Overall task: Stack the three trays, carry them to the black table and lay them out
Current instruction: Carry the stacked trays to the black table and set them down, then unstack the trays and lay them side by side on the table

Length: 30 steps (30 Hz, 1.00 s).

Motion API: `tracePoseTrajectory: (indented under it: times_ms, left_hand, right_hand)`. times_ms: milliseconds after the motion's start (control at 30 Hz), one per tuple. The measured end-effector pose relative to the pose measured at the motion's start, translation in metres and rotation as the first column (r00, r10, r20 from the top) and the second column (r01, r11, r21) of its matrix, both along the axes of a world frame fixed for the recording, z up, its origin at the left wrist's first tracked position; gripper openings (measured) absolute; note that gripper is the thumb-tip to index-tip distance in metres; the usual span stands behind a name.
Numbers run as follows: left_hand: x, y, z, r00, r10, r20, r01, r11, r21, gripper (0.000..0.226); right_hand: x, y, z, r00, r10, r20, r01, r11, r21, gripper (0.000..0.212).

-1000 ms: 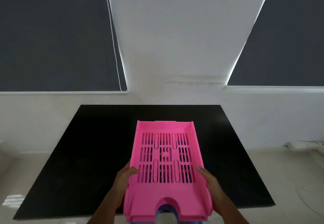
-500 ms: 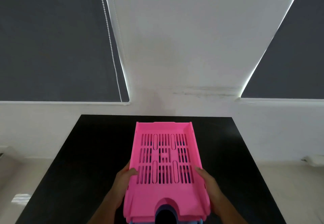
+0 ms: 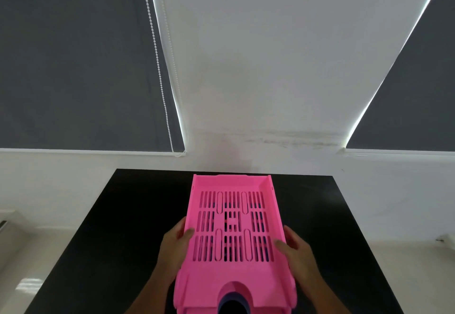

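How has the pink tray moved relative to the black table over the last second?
Yes. The pink tray, held by both hands, has gone forward over the black table: its far end now sits close to the table's far edge.

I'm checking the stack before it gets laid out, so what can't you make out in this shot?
- Trays under the pink tray, head view: it covers them; only dark bits show through its slots and notch, so their count is unclear.
- Stack's near end: cut off by the bottom edge.
- Left hand and right hand: fingers beneath the stack are hidden.
- Whether it rests on the black table: unclear.
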State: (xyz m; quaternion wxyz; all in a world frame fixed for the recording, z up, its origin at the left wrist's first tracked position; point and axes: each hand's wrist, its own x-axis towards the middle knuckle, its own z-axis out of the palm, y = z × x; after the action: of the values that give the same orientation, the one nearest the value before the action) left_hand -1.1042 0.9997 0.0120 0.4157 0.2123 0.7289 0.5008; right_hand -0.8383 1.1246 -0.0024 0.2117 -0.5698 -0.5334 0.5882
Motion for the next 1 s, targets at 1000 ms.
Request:
tracePoseTrajectory:
  times_ms: [1000]
  left_hand:
    - [0.049,0.045,0.029,0.963,-0.099,-0.252,0.107,0.994,0.016,0.025]
  right_hand:
    - [0.048,0.021,0.023,0.992,-0.034,0.124,-0.011,0.938,0.347,0.033]
